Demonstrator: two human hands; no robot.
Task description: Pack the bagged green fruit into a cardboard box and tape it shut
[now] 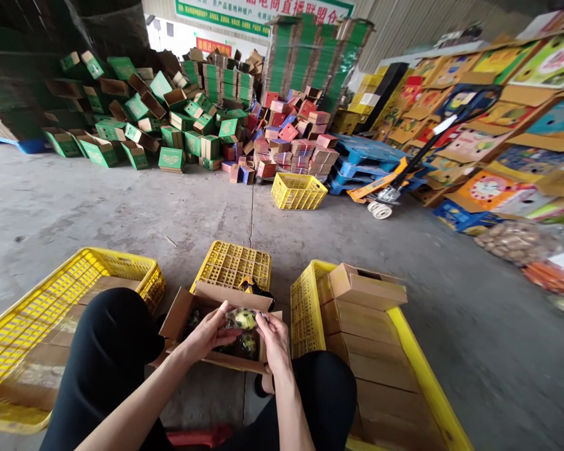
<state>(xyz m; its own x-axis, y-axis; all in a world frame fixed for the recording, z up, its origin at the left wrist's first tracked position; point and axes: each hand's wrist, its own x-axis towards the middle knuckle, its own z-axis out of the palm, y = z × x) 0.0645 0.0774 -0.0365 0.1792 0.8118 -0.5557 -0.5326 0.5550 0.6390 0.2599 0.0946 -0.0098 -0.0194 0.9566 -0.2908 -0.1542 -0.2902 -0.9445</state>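
Note:
A yellow-green piece of fruit in clear plastic wrap (241, 319) is between my two hands, over an open cardboard box (175, 316). My left hand (209, 332) grips the wrap from the left, and my right hand (275, 336) pinches its right end. More wrapped pieces (248, 344) lie inside the box, partly covered by my hands. Behind the box, a yellow plastic crate (235, 262) rests with its grid face up, and a tape dispenser (257, 289) lies on it.
A yellow crate (150, 273) with cardboard boxes stands to my left. Another yellow crate (305, 313) on my right holds closed boxes (380, 357). Further off are a yellow crate (301, 191), heaped cartons (202, 125), blue pallets (357, 153), a pallet jack (395, 181) and stacked fruit boxes (493, 131).

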